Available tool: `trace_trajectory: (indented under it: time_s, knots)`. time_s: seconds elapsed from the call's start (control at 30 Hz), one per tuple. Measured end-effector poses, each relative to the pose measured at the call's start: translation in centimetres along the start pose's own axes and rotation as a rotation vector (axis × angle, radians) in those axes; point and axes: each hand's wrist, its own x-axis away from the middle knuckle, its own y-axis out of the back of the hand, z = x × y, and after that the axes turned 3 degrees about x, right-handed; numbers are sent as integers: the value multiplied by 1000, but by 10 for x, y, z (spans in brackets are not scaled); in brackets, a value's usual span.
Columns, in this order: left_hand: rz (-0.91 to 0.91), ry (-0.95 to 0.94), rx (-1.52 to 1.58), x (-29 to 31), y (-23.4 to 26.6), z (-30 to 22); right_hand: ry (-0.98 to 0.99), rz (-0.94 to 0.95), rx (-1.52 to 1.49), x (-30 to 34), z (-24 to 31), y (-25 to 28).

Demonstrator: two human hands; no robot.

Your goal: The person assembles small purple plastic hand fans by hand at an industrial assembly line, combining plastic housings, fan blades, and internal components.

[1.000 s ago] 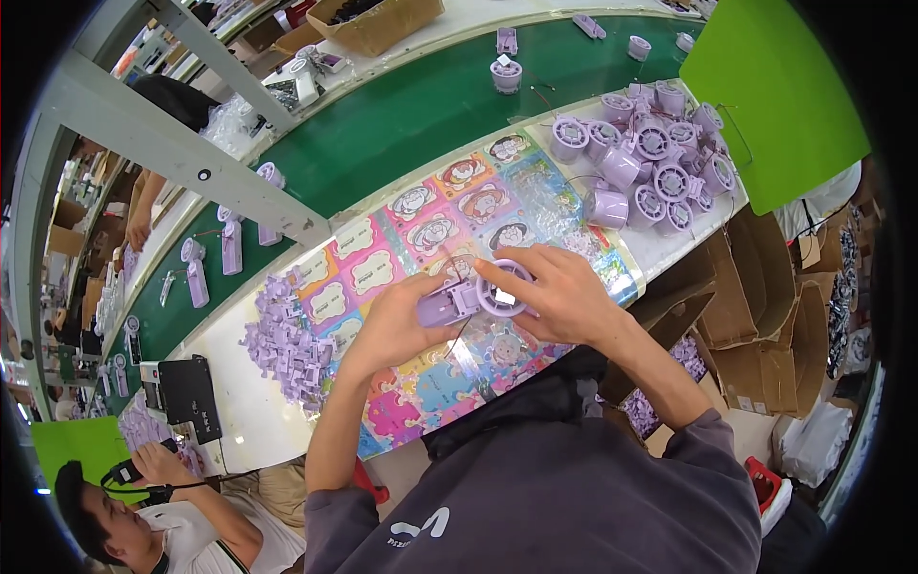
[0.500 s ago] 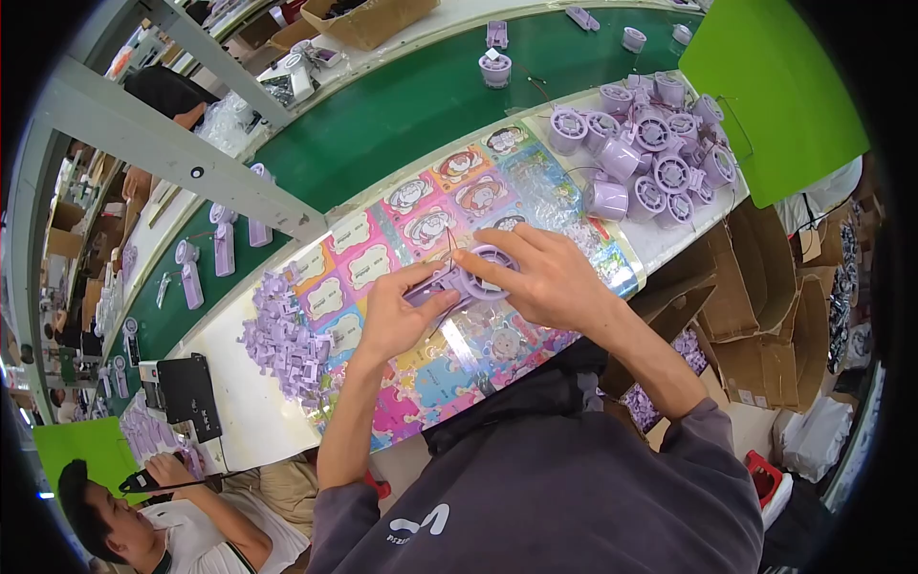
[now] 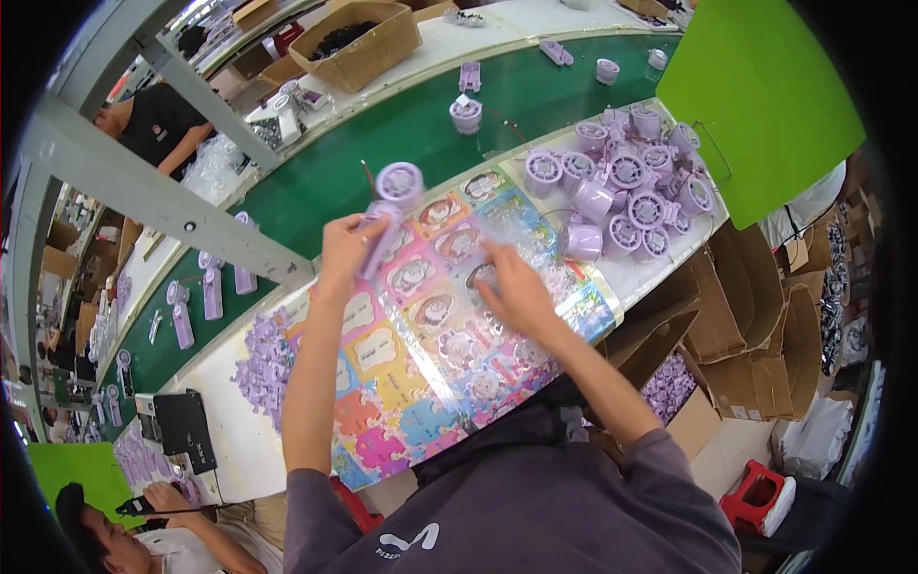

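Note:
My left hand [image 3: 344, 251] is closed around the handle of a lilac handheld fan [image 3: 399, 185]. The fan's round head points up toward the green belt, and a thin red wire sticks up beside it. My right hand [image 3: 519, 295] is apart from the fan, above the colourful printed mat [image 3: 397, 383], with its fingers spread and slightly blurred; nothing shows in it. Right of that hand lies a heap of lilac round fan heads [image 3: 626, 172]. Small lilac plastic parts [image 3: 263, 359] are piled left of my left forearm.
Beyond the mat runs a green conveyor belt [image 3: 330, 158] carrying several lilac fan parts. A grey metal post [image 3: 182, 182] slants across the left. A bright green panel [image 3: 765, 105] stands at right, above cardboard boxes [image 3: 712, 287]. Another person [image 3: 110, 536] sits at lower left.
My hands have come apart. The left has carried the fan away toward the belt, while the right has let go and opened over the mat. The whole view has shifted slightly.

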Motion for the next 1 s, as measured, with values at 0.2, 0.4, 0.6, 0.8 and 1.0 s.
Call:
trace_trajectory:
  time_s: [0.2,0.4,0.6,0.8,1.0]
  knots:
    - [-520,-1,-458,-99,48,54,218,1,209,4,9,-5]
    - [-749,-115,-318,-136,29,74,166,34,205,-4,9,-3]
    - [-671,-822,-557,-143,-58,-7,136,44,194,-9,9,-5]
    - [-6,-653,-779,-179,-164,-21,128,70,176,-12,12,-8]
    - [5,-714,-861,-161,-146,0,124,65,184,-12,12,-8]
